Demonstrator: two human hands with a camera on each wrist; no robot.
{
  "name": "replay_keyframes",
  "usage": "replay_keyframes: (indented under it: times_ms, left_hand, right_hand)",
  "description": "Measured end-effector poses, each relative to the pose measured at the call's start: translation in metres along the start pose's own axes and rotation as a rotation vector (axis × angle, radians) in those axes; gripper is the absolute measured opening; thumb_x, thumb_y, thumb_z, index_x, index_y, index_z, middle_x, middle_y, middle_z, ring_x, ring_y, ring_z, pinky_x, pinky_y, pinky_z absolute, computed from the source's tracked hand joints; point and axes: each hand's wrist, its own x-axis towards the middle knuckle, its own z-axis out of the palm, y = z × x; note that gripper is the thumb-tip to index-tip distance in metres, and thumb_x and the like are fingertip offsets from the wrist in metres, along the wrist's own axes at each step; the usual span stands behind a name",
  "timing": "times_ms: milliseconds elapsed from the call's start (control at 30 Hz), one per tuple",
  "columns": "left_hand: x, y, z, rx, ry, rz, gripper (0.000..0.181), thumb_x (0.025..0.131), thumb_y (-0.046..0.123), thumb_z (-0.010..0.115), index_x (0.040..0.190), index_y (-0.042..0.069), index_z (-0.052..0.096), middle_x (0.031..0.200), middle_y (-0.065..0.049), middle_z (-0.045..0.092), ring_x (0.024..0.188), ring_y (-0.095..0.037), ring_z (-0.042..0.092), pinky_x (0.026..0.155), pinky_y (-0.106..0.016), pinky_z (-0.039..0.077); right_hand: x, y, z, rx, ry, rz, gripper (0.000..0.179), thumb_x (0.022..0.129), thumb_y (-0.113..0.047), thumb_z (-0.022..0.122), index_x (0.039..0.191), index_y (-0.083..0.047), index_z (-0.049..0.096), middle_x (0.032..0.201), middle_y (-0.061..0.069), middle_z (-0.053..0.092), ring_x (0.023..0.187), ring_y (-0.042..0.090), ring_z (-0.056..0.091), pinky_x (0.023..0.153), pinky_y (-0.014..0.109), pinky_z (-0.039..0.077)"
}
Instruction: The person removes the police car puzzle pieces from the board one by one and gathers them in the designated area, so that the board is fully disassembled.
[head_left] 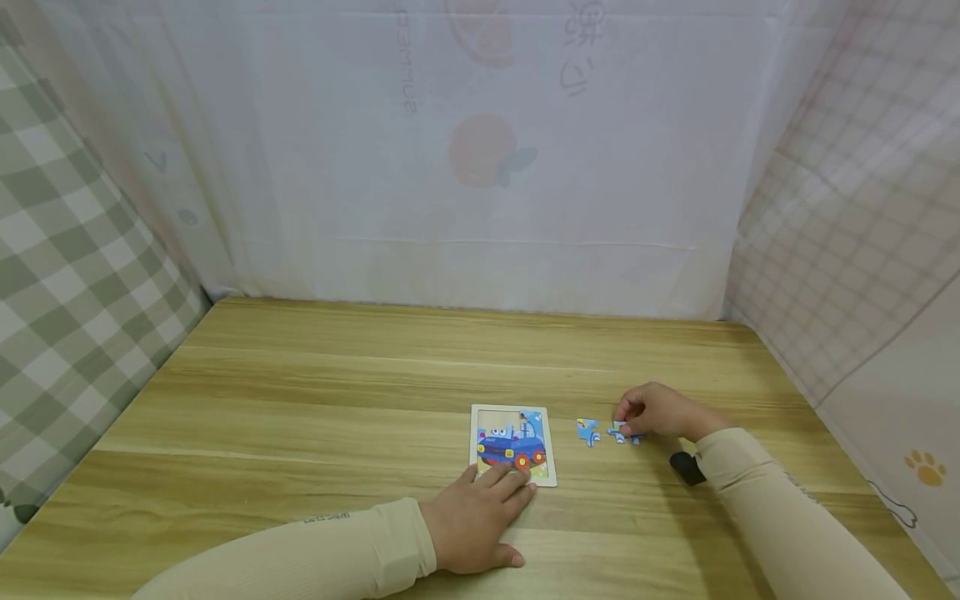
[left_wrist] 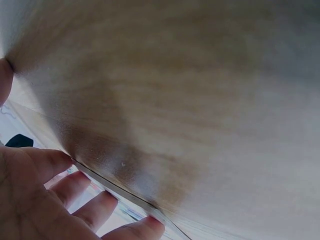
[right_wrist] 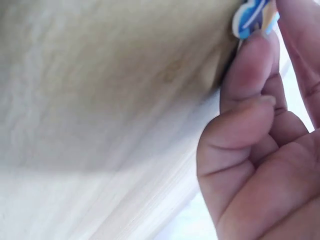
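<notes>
The wood-grain surface (head_left: pixel 375 367) fills the lower half of the head view. A white printed sheet (head_left: pixel 337 167) hangs along its 12 o'clock edge. A green-and-white checked cloth (head_left: pixel 60 275) flanks the surface toward 10 o'clock, and a finely gridded cloth (head_left: pixel 847 200) toward 2 o'clock.

Two cream sleeves extend over the surface: the left sleeve (head_left: pixel 300 546) from 7 o'clock, the right sleeve (head_left: pixel 780 512) from 5 o'clock.

The left hand (head_left: pixel 474 521) lies palm down with its fingers extended and spread. The fingertips rest on the 6 o'clock edge of the puzzle board; the thumb points away toward 3 o'clock.

The puzzle board (head_left: pixel 551 457) lies flat near the middle of the surface. It has a pale rim and shows a blue truck with red wheels. A bare patch (head_left: pixel 498 418) occupies its 11 o'clock corner.

The right hand (head_left: pixel 660 412) is at the board's 2 to 3 o'clock side, fingers curled, pinching a blue puzzle piece (right_wrist: pixel 248 19) between thumb and fingertip. Whether this piece is clear of the surface cannot be determined.

A black item (head_left: pixel 686 468) sits just beside the right cuff.

A loose piece (head_left: pixel 586 430) lies at the board's 3 o'clock, between board and right hand.
</notes>
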Motion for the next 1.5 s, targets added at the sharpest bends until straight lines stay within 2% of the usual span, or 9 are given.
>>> replay_keyframes:
  times_ms: [200, 1133, 1267, 1500]
  left_hand:
    - [0.0, 0.0, 0.0, -0.002, -0.002, -0.002, 0.075, 0.087, 0.066, 0.052, 0.147, 0.021, 0.042, 0.146, 0.006, 0.039, 0.137, -0.017, 0.035, 0.101, -0.046, 0.042]
    - [0.0, 0.0, 0.001, -0.016, -0.009, 0.002, 0.075, 0.088, 0.066, 0.05, 0.147, 0.021, 0.041, 0.147, 0.006, 0.038, 0.137, -0.017, 0.035, 0.101, -0.046, 0.043]
    - [0.0, 0.0, 0.0, -0.019, -0.013, 0.0, 0.075, 0.088, 0.066, 0.05, 0.148, 0.021, 0.041, 0.148, 0.006, 0.038, 0.138, -0.017, 0.035, 0.101, -0.046, 0.042]
    - [0.0, 0.001, -0.001, -0.014, -0.021, -0.005, 0.076, 0.088, 0.066, 0.049, 0.148, 0.021, 0.04, 0.148, 0.006, 0.037, 0.138, -0.017, 0.034, 0.102, -0.046, 0.041]
  right_hand:
    - [0.001, 0.0, 0.001, -0.014, 0.008, -0.037, 0.01, 0.081, -0.001, 0.073, 0.085, 0.005, 0.066, 0.075, 0.0, 0.062, 0.068, 0.009, 0.052, 0.06, 0.022, 0.044]
    - [0.001, 0.004, 0.002, -0.036, 0.01, -0.035, 0.008, 0.083, -0.003, 0.072, 0.088, 0.002, 0.067, 0.078, 0.0, 0.062, 0.071, 0.011, 0.052, 0.062, 0.023, 0.045]
    - [0.003, -0.001, 0.003, -0.061, 0.064, -0.019, 0.01, 0.083, -0.004, 0.072, 0.09, 0.001, 0.067, 0.08, 0.001, 0.062, 0.072, 0.012, 0.051, 0.062, 0.024, 0.045]
    - [0.011, -0.021, 0.012, -0.05, 0.239, -0.009, 0.021, 0.089, -0.007, 0.067, 0.108, 0.003, 0.065, 0.096, 0.009, 0.063, 0.087, 0.021, 0.056, 0.076, 0.034, 0.048]
